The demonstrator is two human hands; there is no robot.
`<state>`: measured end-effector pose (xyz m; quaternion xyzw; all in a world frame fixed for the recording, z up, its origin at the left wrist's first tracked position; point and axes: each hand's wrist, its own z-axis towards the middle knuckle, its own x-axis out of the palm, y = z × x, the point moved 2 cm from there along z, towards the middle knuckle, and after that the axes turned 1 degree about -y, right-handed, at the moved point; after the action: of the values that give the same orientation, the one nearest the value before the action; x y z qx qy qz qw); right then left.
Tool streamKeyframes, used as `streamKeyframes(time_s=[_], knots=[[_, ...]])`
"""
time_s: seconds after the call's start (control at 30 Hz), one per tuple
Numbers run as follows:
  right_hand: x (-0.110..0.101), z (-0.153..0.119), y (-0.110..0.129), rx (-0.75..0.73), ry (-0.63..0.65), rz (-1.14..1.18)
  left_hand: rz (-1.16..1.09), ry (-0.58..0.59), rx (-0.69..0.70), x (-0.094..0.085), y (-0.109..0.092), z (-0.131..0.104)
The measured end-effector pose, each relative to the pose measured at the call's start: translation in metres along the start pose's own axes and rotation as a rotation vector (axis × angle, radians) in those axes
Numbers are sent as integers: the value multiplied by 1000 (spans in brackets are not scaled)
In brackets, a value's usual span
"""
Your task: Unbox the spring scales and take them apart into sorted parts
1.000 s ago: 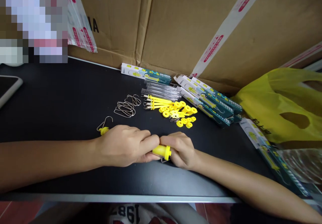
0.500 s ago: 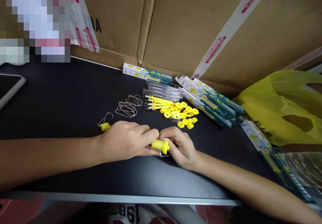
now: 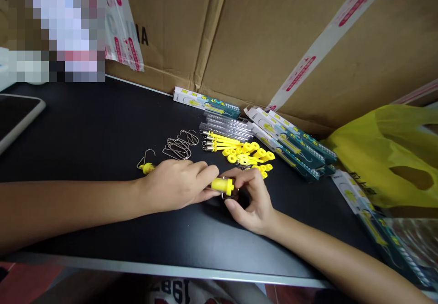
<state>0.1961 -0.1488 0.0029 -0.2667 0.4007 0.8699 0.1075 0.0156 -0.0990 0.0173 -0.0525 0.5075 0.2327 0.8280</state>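
My left hand (image 3: 179, 183) is closed around the clear tube of a spring scale, hiding its middle. Beyond the fingers, on the right, the scale's yellow end (image 3: 222, 186) sticks out. A bent wire hook (image 3: 146, 157) on a yellow cap shows past the other side of the hand. My right hand (image 3: 251, 199) is curled at the yellow end, thumb and forefinger around a metal wire piece (image 3: 223, 195) that is mostly hidden. Just behind the hands lie loose wire hooks (image 3: 178, 148), yellow rods with springs (image 3: 217, 141) and small yellow caps and rings (image 3: 251, 151).
Clear tubes (image 3: 226, 126) and printed boxes (image 3: 290, 142) lie at the back, against a large cardboard carton (image 3: 273, 35). A yellow plastic bag (image 3: 386, 144) and another printed box (image 3: 379, 226) are on the right. A phone or tablet (image 3: 20, 117) rests at the far left.
Both hands and the spring scale have risen slightly away from the table's front edge. My right thumb has moved down from the yellow end, widening the gap to the forefinger. The view has shifted slightly.
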Motion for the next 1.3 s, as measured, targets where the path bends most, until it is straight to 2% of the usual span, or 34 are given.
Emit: streamKeyframes(time_s=[0.1, 0.2, 0.37, 0.57, 0.73, 0.8, 0.93, 1.03, 1.3], knots=[[-2, 3, 0, -103, 30, -227, 21, -12, -31, 0, 1, 0], [-3, 3, 1, -206, -7, -366, 53, -5, -32, 1, 2, 0], [-3, 1, 3, -268, -56, -385, 60, 38, -26, 2, 1, 1], [-1, -1, 6, -295, -35, -424, 81, 49, -4, 4, -1, 0], [-2, -3, 7, -293, 21, -401, 43, 37, 1, 3, -1, 0], [-3, -2, 7, -278, 30, -325, 19, 37, -12, 1, 0, 1], [-4, 0, 3, -60, -39, -5, -7, 10, -6, 0, -1, 1], [-1, 2, -2, 48, -40, 112, -23, -5, 24, 0, -3, 1], [-2, 0, -5, -47, 12, -16, -96, -22, 3, -3, -6, 3]])
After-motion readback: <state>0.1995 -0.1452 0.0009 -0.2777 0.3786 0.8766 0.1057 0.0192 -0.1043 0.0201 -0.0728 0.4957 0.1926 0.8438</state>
